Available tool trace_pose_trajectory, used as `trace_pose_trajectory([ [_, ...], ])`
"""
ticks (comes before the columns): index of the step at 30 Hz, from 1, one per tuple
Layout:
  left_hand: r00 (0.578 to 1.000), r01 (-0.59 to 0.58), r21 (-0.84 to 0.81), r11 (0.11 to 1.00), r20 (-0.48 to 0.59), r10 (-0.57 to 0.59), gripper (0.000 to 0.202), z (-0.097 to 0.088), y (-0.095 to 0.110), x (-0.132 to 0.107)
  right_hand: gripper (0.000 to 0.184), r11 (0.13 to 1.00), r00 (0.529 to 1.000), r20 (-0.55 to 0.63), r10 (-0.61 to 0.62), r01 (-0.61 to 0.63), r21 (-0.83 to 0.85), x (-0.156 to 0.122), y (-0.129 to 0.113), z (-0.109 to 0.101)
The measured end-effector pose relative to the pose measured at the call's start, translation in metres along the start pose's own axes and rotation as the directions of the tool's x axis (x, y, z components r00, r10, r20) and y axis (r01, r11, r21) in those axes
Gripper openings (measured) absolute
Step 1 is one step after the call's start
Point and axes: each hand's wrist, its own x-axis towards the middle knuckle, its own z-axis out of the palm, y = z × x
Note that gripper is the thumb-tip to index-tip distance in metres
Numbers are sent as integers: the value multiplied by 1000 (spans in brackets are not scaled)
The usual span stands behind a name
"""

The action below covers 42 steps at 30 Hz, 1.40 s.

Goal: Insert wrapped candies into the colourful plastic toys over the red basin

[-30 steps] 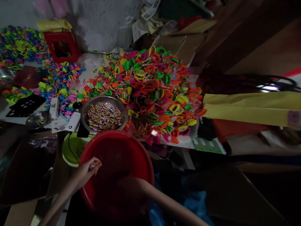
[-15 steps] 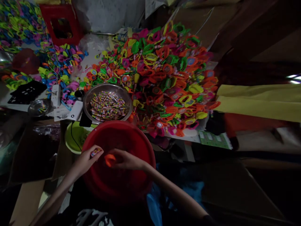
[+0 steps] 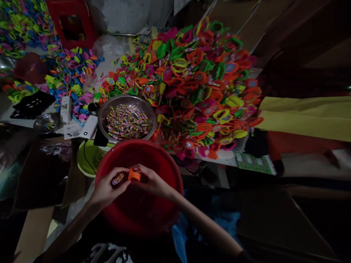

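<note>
Bringing two small parts together over the red basin (image 3: 164,171), low in the middle of the frame, seems to be the step in hand. The left hand (image 3: 108,188) is curled, thumb and fingers pinching a small wrapped candy (image 3: 118,179) by its end. The right hand (image 3: 149,182) is closed on an orange plastic piece (image 3: 134,175), which sits just beside the candy, the two almost touching between the fingertips. Whether the candy has already gone into the piece is too small and dim to tell.

Judging from this, the next move calls for a fine alignment: the candy's end has to meet the opening or clip of the orange piece squarely, with the right hand holding it steady while the left pushes.

Just above the basin, a steel bowl (image 3: 102,120) on the bench (image 3: 244,160) holds many more wrapped candies. Right of it, a big heap of bright plastic pieces (image 3: 203,84) in orange, green, pink and yellow fills the centre of the frame. A green bowl (image 3: 82,160) sits left of the basin, partly under the bench edge. More coloured pieces (image 3: 68,69) lie at upper left.
</note>
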Motion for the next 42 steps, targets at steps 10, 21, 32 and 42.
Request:
trace_pose_trajectory([
  [10,994,60,-43,997,-92,-64,25,-2,-16,12,51,1000,995,-101,-23,23,-4,-4,-5,1],
  [21,965,252,-501,828,69,-252,41,13,-21,13,41,953,950,-186,-251,209,-218,-7,-15,0],
  [32,985,171,-253,952,65,-160,23,24,-20,10,21,969,970,-194,-147,102,-227,4,1,-2],
  [42,966,254,-258,932,29,-256,44,-6,-25,11,22,851,947,140,288,-186,-491,-45,87,-10],
])
